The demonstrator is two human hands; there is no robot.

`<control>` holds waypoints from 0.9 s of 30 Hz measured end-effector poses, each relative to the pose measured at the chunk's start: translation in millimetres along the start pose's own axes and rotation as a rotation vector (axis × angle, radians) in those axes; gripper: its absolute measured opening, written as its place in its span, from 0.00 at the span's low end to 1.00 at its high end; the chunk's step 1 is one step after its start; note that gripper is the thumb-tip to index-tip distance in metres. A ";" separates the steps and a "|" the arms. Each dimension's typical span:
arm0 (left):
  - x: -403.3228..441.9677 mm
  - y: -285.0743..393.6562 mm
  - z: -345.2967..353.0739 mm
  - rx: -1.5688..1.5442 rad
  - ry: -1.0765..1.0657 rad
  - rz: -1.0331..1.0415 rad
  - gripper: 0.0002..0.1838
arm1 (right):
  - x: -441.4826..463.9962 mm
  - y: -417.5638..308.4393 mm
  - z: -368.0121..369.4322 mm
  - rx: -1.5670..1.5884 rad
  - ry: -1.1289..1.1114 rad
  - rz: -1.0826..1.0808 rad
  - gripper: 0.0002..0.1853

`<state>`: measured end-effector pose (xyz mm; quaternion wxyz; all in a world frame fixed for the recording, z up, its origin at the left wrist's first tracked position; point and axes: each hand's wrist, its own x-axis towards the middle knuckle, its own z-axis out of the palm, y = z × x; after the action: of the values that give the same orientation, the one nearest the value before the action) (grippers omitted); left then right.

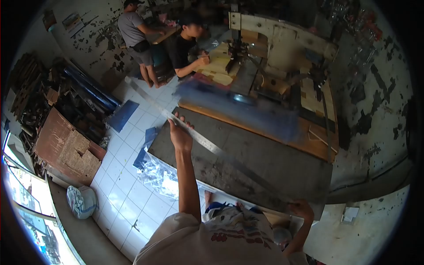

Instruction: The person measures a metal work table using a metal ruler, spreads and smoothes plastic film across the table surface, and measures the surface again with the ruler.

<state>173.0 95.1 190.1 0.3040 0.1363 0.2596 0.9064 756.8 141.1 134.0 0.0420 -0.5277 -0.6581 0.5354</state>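
Observation:
A long metal ruler (212, 147) slants over the dark grey tabletop (247, 152), one end out over the tiled floor at the upper left, the other near the table's right front corner. My left hand (181, 132) is closed around the ruler partway along it, fingers upward. Toward its lower right end is my right hand (302, 209), with the fingers bent at the ruler; that end is dim and blurred. Behind the tabletop, a blurred blue translucent sheet (243, 110) lies along the wooden edge of the machine table.
A large machine (282, 39) stands behind the table. One person (187, 44) sits beside it; another person (132, 33) stands at the back left. Plastic scraps (159, 176) and a blue sheet (123, 115) lie on the floor. Boards (66, 145) lean at the left, near a white sack (82, 202).

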 end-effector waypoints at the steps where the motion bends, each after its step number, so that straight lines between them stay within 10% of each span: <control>1: -16.7 0.2 21.9 -0.026 -0.007 0.014 0.21 | -7.3 22.8 -9.0 0.060 0.011 0.071 0.15; 6: -61.0 -5.0 118.9 -0.025 -0.191 0.083 0.19 | 15.1 115.0 -33.7 -0.332 0.246 -0.232 0.19; 12: -128.1 -27.5 233.9 0.213 -0.595 0.081 0.19 | 26.6 -91.1 18.4 -0.022 0.035 -0.425 0.19; 22: -122.5 -6.7 158.4 0.640 -0.403 0.012 0.19 | 39.5 -232.0 144.4 0.217 -0.093 -0.792 0.12; 27: -106.1 35.1 115.4 0.842 -0.353 0.029 0.25 | 47.4 -274.7 116.1 0.152 0.319 -1.046 0.08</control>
<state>285.5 50.0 295.6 0.2489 0.4040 0.5480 0.6889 485.5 135.2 266.5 0.4395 -0.2003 -0.7776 0.4025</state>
